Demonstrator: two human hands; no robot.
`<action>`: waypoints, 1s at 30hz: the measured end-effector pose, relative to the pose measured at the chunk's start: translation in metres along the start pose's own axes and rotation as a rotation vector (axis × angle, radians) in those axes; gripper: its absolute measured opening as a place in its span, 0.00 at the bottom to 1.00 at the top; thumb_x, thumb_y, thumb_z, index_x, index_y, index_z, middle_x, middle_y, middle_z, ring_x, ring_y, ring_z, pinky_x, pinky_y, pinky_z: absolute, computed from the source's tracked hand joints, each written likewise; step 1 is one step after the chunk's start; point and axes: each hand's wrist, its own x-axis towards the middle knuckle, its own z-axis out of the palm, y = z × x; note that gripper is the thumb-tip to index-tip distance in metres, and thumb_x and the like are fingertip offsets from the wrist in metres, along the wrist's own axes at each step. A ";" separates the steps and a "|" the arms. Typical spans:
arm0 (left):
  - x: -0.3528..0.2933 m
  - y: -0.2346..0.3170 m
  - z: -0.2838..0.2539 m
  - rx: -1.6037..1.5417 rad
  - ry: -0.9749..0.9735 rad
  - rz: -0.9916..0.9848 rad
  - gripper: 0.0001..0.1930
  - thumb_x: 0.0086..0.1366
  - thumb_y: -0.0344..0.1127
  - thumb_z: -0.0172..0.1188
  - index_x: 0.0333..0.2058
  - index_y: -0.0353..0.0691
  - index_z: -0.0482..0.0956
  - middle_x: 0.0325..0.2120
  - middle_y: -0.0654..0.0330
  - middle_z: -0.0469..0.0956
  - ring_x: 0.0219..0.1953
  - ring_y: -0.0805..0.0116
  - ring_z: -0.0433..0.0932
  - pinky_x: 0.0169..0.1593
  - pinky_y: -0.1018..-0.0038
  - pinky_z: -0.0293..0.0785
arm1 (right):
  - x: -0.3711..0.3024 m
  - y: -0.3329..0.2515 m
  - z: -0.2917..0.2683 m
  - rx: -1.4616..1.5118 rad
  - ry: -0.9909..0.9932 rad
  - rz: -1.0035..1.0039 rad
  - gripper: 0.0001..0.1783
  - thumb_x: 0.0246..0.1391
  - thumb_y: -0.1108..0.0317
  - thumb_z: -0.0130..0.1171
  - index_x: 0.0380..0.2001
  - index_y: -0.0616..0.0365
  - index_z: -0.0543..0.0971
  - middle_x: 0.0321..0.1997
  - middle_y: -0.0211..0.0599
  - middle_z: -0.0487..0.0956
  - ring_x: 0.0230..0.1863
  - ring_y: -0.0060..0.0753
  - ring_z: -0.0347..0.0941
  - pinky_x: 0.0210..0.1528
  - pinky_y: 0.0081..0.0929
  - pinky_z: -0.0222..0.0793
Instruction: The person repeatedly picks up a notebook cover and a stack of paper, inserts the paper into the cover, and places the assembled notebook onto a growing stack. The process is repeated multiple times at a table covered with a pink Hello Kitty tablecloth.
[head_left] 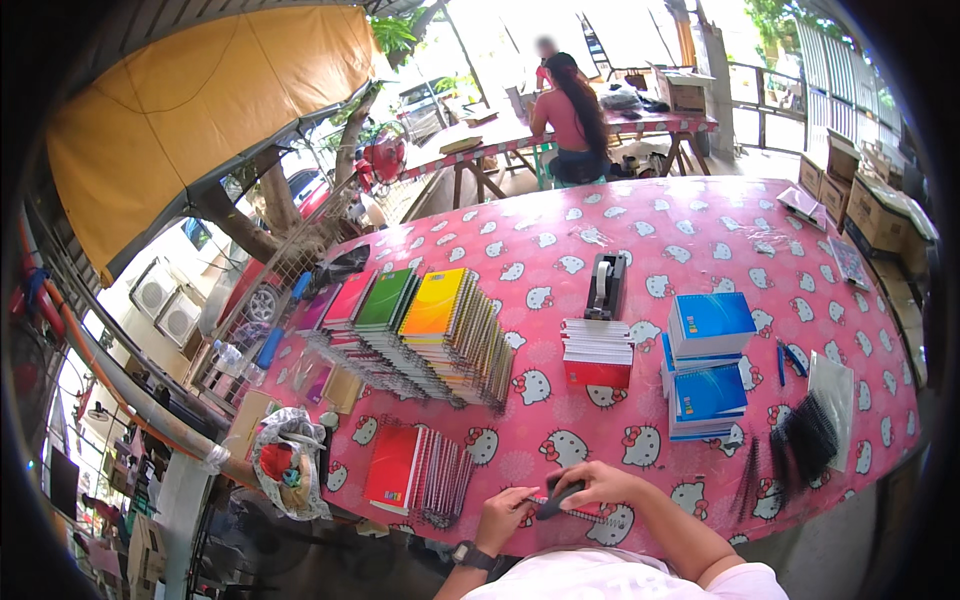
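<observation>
At the table's near edge, my left hand [506, 517] is closed on one end of a red spiral notebook [585, 514], seen almost edge-on. My right hand [592, 485] grips a small black-handled tool [556, 501] over the notebook's wire edge; its working end is hidden by my fingers. Left of my hands lies a row of red spiral notebooks [396, 468]. Beyond them stand stacks of yellow [436, 303], green [386, 300], pink [349, 297] and purple [316, 308] spiral notebooks. Ahead sits a pile of red-covered booklets [598, 372], their white page edges showing.
A black tape dispenser [606, 285] stands behind the red booklets. Blue notebooks [712, 322] are stacked at right, near pens [782, 362], black binding coils [803, 440] and a clear sheet [835, 390]. A cloth-lined bag [290, 462] is at left. A person [572, 120] sits at another table.
</observation>
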 end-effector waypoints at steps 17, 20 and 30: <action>0.003 0.040 -0.009 -0.344 0.056 -0.071 0.07 0.55 0.26 0.65 0.34 0.36 0.83 0.25 0.63 0.81 0.23 0.81 0.76 0.25 0.84 0.71 | -0.004 -0.025 0.042 -0.314 0.426 -0.311 0.15 0.44 0.76 0.63 0.39 0.59 0.77 0.35 0.41 0.76 0.37 0.44 0.75 0.42 0.34 0.71; 0.001 0.041 -0.014 -0.306 0.098 -0.067 0.07 0.55 0.25 0.66 0.34 0.35 0.83 0.25 0.61 0.81 0.25 0.79 0.76 0.28 0.82 0.73 | -0.001 -0.033 0.052 -0.375 0.518 -0.313 0.15 0.40 0.77 0.65 0.36 0.58 0.77 0.33 0.41 0.75 0.38 0.45 0.73 0.42 0.35 0.69; 0.019 0.093 -0.041 0.008 0.260 0.275 0.09 0.58 0.34 0.64 0.35 0.36 0.80 0.31 0.59 0.79 0.35 0.70 0.77 0.42 0.75 0.72 | 0.012 -0.077 0.035 -0.026 0.530 -0.397 0.12 0.49 0.80 0.62 0.39 0.63 0.75 0.33 0.36 0.78 0.35 0.25 0.75 0.40 0.23 0.72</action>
